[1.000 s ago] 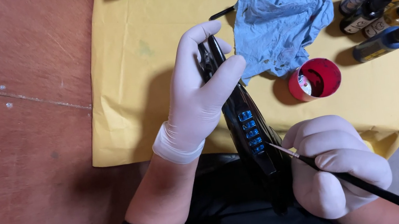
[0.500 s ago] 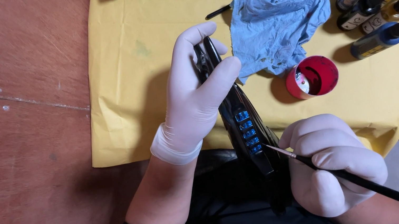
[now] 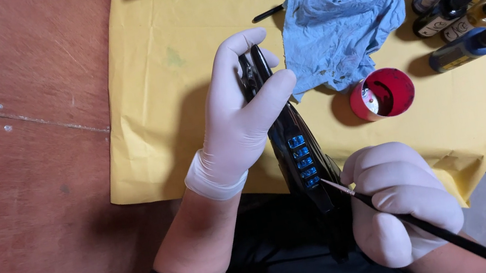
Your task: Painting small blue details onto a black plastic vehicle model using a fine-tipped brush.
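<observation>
over the near edge of the yellow sheet (image 3: 172,102), the gloved left hand (image 3: 237,118) is wrapped tight around a long black piece (image 3: 298,154), fingers along its far end, thumb pressed across the top. a row of small blue squares (image 3: 303,160) runs down its middle. the gloved right hand (image 3: 403,202) is curled closed on a thin black brush (image 3: 440,232), pinching the shaft, and the pale tip sits right at the nearest blue square. just to the right, a red cap (image 3: 382,93) lies open side up on the sheet. beyond it, a crumpled blue cloth (image 3: 337,30). far right, a cluster of dark dropper bottles (image 3: 463,10) lies on its side. brown floor (image 3: 19,159) stretches to the left.
</observation>
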